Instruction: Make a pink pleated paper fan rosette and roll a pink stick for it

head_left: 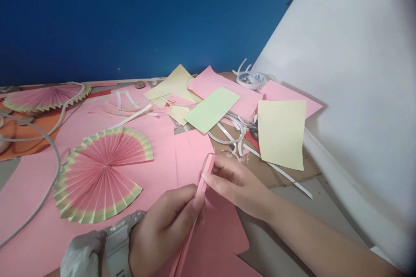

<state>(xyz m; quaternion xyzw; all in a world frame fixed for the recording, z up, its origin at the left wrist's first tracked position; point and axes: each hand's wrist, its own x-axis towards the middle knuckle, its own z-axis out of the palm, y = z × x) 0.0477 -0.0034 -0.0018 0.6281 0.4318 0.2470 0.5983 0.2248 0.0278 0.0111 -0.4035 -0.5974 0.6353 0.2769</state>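
My left hand [169, 229] and my right hand [235, 184] both pinch a narrow pleated strip of pink paper [203, 181] over the pink sheet [214, 233] that it is folded from. The left thumb and fingers press the fold from the near side. The right fingers close on the strip's far end. A folded pink paper fan with a green and yellow rim [99, 173] lies open to the left of my hands. A pale watch [121, 242] sits on my left wrist.
Loose sheets lie beyond my hands: a green one [211, 110], a yellow one [282, 132], more pink ones [221, 84]. White paper strips [234, 136] and a tape roll [251, 80] are scattered there. A second fan [42, 97] and a white cable [48, 156] lie left. A white board [357, 95] leans right.
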